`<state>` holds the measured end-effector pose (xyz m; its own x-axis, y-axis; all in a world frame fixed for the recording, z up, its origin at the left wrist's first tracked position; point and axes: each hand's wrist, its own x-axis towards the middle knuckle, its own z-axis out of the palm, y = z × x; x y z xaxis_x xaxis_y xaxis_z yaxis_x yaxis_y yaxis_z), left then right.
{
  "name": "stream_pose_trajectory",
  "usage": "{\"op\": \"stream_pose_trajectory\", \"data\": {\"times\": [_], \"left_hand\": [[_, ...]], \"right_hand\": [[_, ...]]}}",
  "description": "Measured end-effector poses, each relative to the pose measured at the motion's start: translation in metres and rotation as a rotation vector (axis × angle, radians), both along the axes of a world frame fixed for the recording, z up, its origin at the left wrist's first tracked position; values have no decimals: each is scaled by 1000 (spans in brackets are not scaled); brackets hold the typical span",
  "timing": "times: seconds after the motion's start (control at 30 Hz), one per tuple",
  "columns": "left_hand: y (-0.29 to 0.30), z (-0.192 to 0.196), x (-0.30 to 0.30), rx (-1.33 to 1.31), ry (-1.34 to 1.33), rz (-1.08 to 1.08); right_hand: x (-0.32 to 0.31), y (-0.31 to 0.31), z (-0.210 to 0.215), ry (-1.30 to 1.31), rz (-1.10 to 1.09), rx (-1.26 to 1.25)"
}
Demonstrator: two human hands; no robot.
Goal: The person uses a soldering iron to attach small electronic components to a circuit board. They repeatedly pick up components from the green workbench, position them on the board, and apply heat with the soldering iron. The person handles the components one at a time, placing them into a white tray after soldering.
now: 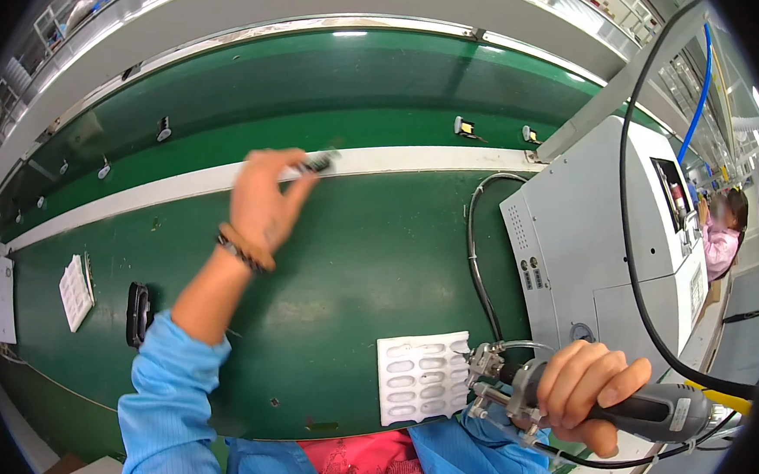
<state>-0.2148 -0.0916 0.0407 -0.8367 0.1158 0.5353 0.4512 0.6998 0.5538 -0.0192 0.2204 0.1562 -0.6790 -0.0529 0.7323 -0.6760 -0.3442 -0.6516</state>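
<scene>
Green tabletop (372, 263) | left hand (263, 205) stretched forward, fingertips pinching small dark part (318, 162) | right hand (584, 385) clenched round power tool (642, 412) | white tray (423, 378) just left of it

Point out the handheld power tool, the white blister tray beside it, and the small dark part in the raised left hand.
handheld power tool (646, 407), head view, on its dark grip.
white blister tray (423, 378), head view, on its middle pockets.
small dark part (318, 162), head view, on the blurred end past the fingertips.
</scene>
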Motion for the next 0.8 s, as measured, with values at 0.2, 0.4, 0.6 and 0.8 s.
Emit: {"op": "stream_pose_trajectory", "data": {"times": [0.2, 0.4, 0.6, 0.8], "left_hand": [[-2, -15, -92, -445, 297, 212], [138, -37, -146, -295, 238, -496], [192, -58, -190, -454, -22, -642], [195, -54, -195, -202, -190, -421]], "right_hand": [[-12, 0, 10, 12, 71, 51], [-15, 12, 0, -28, 74, -6], [-28, 16, 7, -20, 36, 76], [-25, 19, 2, -42, 31, 41]]}}
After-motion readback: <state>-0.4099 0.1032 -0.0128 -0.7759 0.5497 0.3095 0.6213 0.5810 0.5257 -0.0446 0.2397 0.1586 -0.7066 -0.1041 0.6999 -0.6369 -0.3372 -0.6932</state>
